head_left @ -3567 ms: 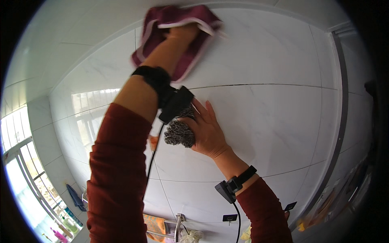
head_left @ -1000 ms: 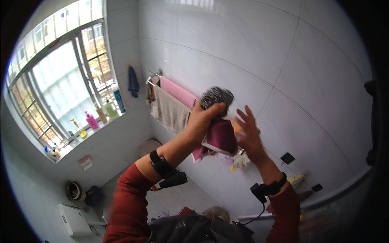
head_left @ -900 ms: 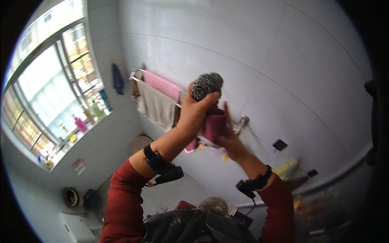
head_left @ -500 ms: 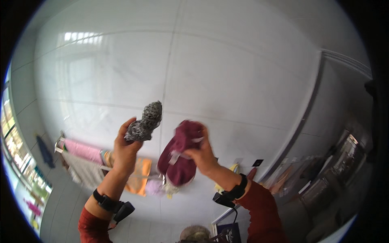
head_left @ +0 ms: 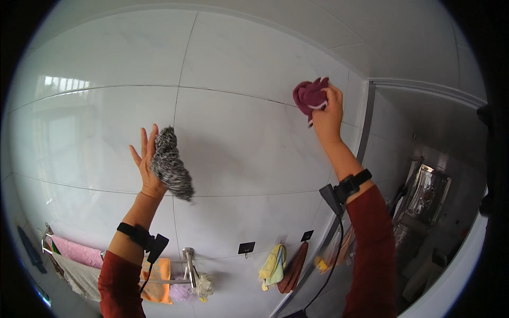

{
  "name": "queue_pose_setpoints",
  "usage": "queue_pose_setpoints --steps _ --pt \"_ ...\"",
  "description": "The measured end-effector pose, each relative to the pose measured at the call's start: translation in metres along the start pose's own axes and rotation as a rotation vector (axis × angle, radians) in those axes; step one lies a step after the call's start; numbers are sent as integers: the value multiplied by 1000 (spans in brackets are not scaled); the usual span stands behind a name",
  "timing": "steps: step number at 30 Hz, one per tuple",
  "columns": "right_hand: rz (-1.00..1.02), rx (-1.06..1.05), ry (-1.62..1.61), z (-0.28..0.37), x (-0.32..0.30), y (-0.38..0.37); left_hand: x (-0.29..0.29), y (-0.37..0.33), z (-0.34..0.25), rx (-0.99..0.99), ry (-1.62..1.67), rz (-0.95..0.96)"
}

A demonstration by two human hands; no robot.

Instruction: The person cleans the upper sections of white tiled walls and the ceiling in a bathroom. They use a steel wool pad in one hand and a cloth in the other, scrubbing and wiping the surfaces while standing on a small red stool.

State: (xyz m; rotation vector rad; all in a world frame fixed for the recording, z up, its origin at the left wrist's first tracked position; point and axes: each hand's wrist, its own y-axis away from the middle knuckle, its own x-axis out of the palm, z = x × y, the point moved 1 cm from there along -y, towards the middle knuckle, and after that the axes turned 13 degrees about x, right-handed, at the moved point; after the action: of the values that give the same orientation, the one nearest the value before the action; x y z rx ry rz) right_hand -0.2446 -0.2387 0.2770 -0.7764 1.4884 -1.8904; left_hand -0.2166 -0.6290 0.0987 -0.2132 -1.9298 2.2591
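My left hand (head_left: 147,172) is raised before the tiled wall, several of its fingers spread upward. A bunched black-and-white flecked cloth (head_left: 174,168) sits against its thumb side, its lower end hanging down to the right. The thumb is hidden behind the cloth. Higher up and to the right, my right hand (head_left: 330,114) is closed round a crumpled maroon cloth (head_left: 309,97) with a pale edge. That cloth is at the upper wall; whether it presses on the tiles I cannot tell.
At lower left a metal rail (head_left: 189,265) carries pink, grey and orange towels. A pale bath puff (head_left: 203,286) hangs at its end. Yellow (head_left: 273,267) and brown (head_left: 294,267) cloths hang from wall hooks. A door frame (head_left: 366,122) borders the wall on the right.
My right hand has swung up and right with the maroon cloth, now more bunched. My left hand has shifted left, its fingers now spread, and the flecked cloth hangs down. The view has tilted.
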Motion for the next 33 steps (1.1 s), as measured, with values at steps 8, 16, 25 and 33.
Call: queue_pose_setpoints --steps 8,16,25,33 --pt "-104 28 108 -5 36 -87 50 -24 28 -105 12 -154" --pt "234 492 -64 57 135 -115 40 -17 19 -16 96 -87" --pt "-144 -35 268 176 282 -105 32 -19 16 -8 65 -84" --pt "237 -848 64 231 300 -79 33 -22 14 -13 62 -86"
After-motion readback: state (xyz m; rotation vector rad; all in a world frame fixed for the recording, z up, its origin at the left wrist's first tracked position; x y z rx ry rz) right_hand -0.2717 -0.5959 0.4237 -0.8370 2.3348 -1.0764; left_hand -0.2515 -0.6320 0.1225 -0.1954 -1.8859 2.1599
